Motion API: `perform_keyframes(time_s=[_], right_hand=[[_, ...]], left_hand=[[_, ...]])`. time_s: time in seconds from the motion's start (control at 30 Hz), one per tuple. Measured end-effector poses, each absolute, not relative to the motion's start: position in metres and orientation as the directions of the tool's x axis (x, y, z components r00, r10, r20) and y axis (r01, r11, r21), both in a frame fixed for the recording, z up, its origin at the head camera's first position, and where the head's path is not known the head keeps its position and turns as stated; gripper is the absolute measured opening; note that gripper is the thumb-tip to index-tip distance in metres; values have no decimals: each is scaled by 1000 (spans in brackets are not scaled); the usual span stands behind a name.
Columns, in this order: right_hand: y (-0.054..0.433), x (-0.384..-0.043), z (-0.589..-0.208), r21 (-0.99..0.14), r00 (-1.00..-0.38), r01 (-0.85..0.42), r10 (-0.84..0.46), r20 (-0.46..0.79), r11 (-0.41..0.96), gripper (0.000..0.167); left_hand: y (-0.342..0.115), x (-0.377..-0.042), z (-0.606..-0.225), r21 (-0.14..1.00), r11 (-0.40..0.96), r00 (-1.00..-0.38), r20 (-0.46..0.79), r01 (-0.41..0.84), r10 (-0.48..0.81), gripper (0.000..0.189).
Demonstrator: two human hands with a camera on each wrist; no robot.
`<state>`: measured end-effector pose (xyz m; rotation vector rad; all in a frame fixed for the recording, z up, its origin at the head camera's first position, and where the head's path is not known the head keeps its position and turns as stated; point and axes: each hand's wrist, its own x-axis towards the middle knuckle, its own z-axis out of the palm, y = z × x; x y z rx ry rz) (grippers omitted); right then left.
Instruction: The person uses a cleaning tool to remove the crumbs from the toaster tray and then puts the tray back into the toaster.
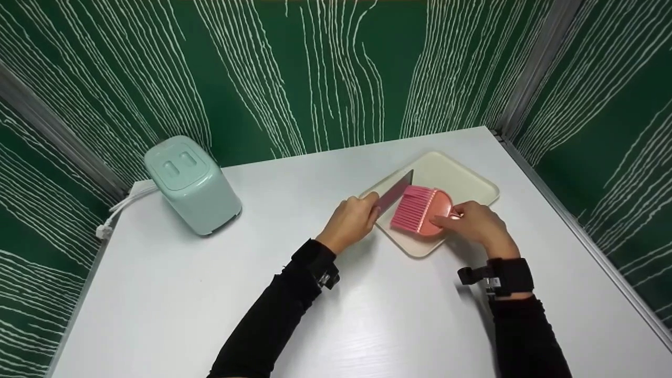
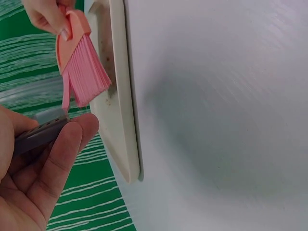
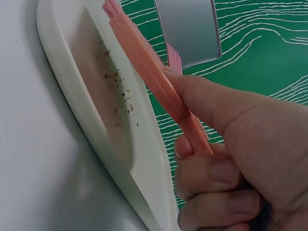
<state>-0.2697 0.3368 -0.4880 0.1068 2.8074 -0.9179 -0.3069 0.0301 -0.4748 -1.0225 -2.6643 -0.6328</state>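
A cream tray lies on the white table, right of centre. My left hand grips the handle of a knife whose pinkish-grey blade slants over the tray's left part. My right hand holds a pink brush by its handle, bristles pointing toward the blade. In the left wrist view the pink brush hangs over the tray, and my fingers wrap the grey knife handle. The right wrist view shows the brush, crumbs in the tray and the blade.
A mint-green appliance with a white cord stands at the table's back left. Green patterned walls close in behind and at both sides. The table's right edge runs close to the tray.
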Motion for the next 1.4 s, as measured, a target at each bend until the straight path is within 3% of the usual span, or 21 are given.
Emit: perform_keyframes(time_s=[0.5,0.83,1.13,1.4], right_hand=[[341,-266,-485,-574,-981,192,142,-131,796,66],[326,-271,-478,-647,-979,198,182,-92,737,68],[294,-275,-478,-704,-993,116,94,-69,701,61],[260,-273,-484,-716,-998,-57,-68,13,696,38]], left_hand=[[22,-310,-471,338,643,-726,364,687,584,13],[6,-317,-465,446,659,-795,326,606,511,18],[-4,-323,-457,569,647,-860,298,508,413,18],[-11,-327,-456,705,558,-894,279,438,350,19]])
